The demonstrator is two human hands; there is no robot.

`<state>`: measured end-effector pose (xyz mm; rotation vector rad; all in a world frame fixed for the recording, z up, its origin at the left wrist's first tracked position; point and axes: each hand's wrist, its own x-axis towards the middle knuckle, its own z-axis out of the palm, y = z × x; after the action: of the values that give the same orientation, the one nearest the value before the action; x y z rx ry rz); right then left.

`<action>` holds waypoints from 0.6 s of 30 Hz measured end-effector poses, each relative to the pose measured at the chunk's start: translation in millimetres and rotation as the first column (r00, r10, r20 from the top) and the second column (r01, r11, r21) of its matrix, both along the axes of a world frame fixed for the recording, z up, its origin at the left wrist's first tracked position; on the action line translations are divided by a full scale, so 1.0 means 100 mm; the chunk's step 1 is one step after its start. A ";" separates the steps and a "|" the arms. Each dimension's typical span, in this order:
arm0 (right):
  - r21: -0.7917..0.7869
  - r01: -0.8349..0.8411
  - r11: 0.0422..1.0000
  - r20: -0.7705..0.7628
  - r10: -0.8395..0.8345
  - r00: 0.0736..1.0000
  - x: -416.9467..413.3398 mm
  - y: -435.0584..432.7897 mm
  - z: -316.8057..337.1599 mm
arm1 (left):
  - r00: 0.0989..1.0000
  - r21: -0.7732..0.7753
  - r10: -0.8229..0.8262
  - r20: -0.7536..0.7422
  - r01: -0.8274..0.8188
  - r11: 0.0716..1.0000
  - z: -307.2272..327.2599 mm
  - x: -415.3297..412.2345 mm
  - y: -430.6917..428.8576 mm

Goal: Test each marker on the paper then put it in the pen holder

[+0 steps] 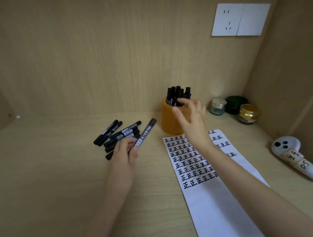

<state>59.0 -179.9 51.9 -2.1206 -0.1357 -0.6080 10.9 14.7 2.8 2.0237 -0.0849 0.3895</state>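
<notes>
Fingers of the left hand (125, 152) pinch one marker (146, 132), its long axis slanting away rightward, toward the paper (217, 217) right of that hand. Right hand (191, 115), spread and empty, hovers at the pen holder (168, 124) beyond; loose markers (115, 135) lie just behind the left hand.

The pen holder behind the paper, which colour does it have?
The pen holder is plain orange; the head view shows it best.

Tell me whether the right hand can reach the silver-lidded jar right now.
Probably yes: the right hand is open and empty beside the pen holder, with only bare desk between it and the silver-lidded jar.
</notes>
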 end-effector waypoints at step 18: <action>0.516 -0.350 0.782 -0.184 0.500 0.846 -0.79 0.02 -0.18 | 0.926 0.013 -0.371 -0.066 0.373 0.928 0.06 -0.45 -0.50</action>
<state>-20.1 -177.9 33.9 -1.6050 -0.2635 -0.0099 -34.0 -35.0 9.0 1.9875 -0.4311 0.0841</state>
